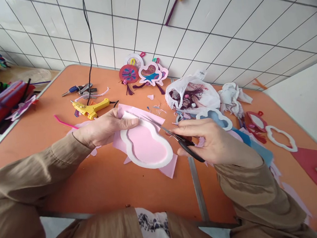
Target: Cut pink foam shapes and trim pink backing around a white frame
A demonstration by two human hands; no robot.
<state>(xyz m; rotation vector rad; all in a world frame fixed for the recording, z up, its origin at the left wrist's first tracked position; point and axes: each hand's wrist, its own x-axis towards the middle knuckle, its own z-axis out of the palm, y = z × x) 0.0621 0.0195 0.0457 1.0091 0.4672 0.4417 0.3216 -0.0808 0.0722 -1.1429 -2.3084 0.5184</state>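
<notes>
My left hand (106,127) pinches the upper left corner of a pink sheet (151,144), thumb on top. On that sheet lies a white gourd-shaped frame (151,165), its pink middle showing through. My right hand (211,138) is closed round the black handles of a pair of scissors (187,146). The scissor blades point up and left, lying along the sheet's edge just outside the frame's upper right side. Part of the sheet hangs past the frame at the bottom right.
A yellow glue gun (91,108) and keys (84,89) lie behind my left hand. Decorated tasselled pendants (150,73) stand by the tiled wall. A white plastic bag (212,95), a blue cloud shape (214,118) and another white frame (282,139) are at right. Pipe cleaners (2,100) lie far left.
</notes>
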